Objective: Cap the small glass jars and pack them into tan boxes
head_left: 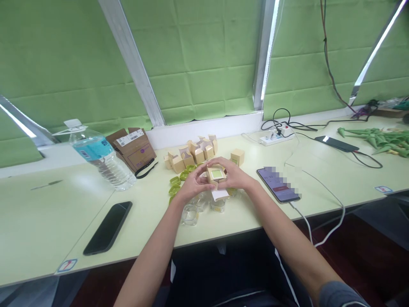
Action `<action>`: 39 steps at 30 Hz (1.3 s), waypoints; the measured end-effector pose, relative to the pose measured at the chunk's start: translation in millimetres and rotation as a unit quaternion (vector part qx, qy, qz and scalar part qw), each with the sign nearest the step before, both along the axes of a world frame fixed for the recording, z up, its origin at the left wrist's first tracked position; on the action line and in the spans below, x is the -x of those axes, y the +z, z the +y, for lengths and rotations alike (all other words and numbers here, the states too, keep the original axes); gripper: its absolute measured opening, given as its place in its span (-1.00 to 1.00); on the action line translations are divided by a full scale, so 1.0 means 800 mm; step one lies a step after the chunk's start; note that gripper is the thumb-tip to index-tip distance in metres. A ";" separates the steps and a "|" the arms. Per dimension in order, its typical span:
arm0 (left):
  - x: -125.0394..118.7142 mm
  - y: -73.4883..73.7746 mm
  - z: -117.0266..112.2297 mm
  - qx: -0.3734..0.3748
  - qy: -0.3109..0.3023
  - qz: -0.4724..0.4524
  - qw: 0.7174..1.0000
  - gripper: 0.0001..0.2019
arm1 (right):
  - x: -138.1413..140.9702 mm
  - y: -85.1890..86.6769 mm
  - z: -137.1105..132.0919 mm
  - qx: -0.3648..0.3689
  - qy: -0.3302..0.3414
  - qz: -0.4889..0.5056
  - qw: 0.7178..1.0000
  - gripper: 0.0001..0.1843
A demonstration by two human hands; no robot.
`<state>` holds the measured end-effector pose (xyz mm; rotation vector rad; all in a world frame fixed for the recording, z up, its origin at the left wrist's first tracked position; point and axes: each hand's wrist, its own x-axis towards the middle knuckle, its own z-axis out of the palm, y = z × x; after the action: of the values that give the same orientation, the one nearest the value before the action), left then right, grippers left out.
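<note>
Between my two hands is a small tan cardboard box (213, 170) with a green window or label and a loose flap hanging toward me. My left hand (195, 186) grips its left side, and my right hand (232, 174) holds its right side. Under and in front of the hands lie several clear plastic containers (190, 215). Green plastic cups or lids (174, 190) are grouped left of the hands. Behind them stand several tan boxes with raised flaps (187, 157). A closed tan box (237, 157) stands behind my right hand.
A large water bottle (104, 155) and an opened brown carton (136, 151) stand at the left. A dark phone (108, 228) lies near the front edge; a lit phone (277, 184) with a white cable lies right. Farther right are a power strip (277, 134), a black device (336, 143) and green pieces (383, 140).
</note>
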<state>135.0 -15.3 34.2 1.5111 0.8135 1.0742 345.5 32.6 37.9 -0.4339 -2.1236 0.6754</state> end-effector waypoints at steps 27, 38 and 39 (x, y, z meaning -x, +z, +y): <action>-0.001 0.006 -0.001 -0.054 0.029 0.067 0.996 -0.49 | 0.018 -0.007 -0.002 0.063 -0.078 -0.004 0.995 -0.52; 0.002 0.004 -0.002 0.043 0.021 -0.024 0.999 -0.47 | 0.020 -0.010 -0.002 0.041 -0.082 -0.005 0.996 -0.50; 0.002 0.004 -0.002 0.047 0.017 -0.032 0.998 -0.47 | 0.020 -0.011 -0.002 0.045 -0.079 -0.004 0.996 -0.48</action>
<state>133.3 -16.5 37.3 1.3814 0.8368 1.0886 329.3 31.2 29.1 -0.6472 -2.0462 0.6816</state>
